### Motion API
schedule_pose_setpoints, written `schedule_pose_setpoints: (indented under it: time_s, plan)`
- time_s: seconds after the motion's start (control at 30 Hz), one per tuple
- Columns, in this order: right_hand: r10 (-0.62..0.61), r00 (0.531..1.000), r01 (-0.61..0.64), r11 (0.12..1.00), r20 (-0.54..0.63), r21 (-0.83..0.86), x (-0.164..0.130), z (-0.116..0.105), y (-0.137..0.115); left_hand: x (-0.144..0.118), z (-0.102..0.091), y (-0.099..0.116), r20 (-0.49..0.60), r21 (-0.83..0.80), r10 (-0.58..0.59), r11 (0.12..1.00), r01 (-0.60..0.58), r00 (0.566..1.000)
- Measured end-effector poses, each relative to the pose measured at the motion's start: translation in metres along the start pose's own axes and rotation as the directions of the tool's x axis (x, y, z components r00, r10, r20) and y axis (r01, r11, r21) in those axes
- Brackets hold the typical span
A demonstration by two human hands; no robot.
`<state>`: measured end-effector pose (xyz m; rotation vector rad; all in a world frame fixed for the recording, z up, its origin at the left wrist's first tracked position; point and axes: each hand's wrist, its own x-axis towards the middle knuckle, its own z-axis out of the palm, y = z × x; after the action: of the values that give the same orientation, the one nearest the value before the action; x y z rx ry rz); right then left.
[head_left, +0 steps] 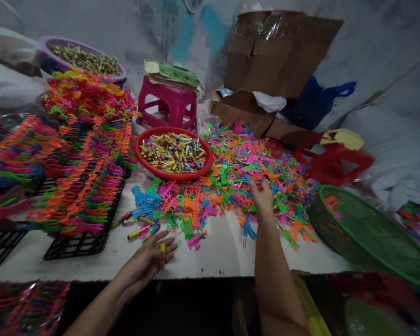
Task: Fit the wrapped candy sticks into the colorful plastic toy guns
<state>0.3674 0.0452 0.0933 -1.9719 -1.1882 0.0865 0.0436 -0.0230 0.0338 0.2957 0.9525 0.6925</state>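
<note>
My left hand (153,256) rests on the white table (217,254) near its front edge, with a small yellow piece (163,247) between its fingers. Beside it lie a few small coloured tubes (139,232). My right hand (262,197) reaches forward into a big heap of small bright plastic toy parts (231,182), its fingers closing on pieces in the pile; what they pinch is too small to tell. A red bowl (140,156) full of small coloured tubes stands behind the heap.
Black trays (80,242) stacked with assembled orange, pink and green toys fill the left. A green mesh basket (367,233) sits at the right edge. Behind stand a pink stool (168,105), a red stool (336,161), cardboard boxes (276,56) and a purple basin (45,44).
</note>
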Motion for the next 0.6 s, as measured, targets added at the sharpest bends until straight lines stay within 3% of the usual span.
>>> schedule_pose_setpoints:
  time_s: [0.1,0.2,0.3,0.4,0.47,0.6]
  plan:
    - [-0.078,0.982,0.076,0.997,0.174,0.017,-0.030,0.031,0.011,0.000,0.001,0.000,0.016,-0.038,-0.030,0.999,0.030,0.999]
    - [-0.182,0.924,0.194,0.981,0.338,-0.001,-0.077,0.069,0.017,0.002,0.000,-0.001,0.074,-0.031,-0.061,0.997,0.063,0.995]
    - [-0.210,0.910,0.251,0.965,0.359,-0.072,-0.111,0.083,0.024,0.006,-0.008,-0.005,0.096,-0.001,-0.054,0.999,0.054,0.994]
    - [-0.154,0.952,0.170,0.985,0.266,-0.040,-0.126,0.074,0.031,0.013,-0.016,-0.011,0.029,0.057,0.008,0.998,-0.009,1.000]
    - [-0.058,0.972,0.044,0.997,0.226,0.069,-0.130,0.063,0.030,0.017,-0.019,-0.015,0.010,0.101,0.065,0.993,-0.066,0.998]
    - [0.146,0.953,-0.235,0.910,0.264,0.343,-0.141,0.046,0.008,0.019,-0.010,-0.016,0.046,0.179,0.130,0.975,-0.136,0.990]
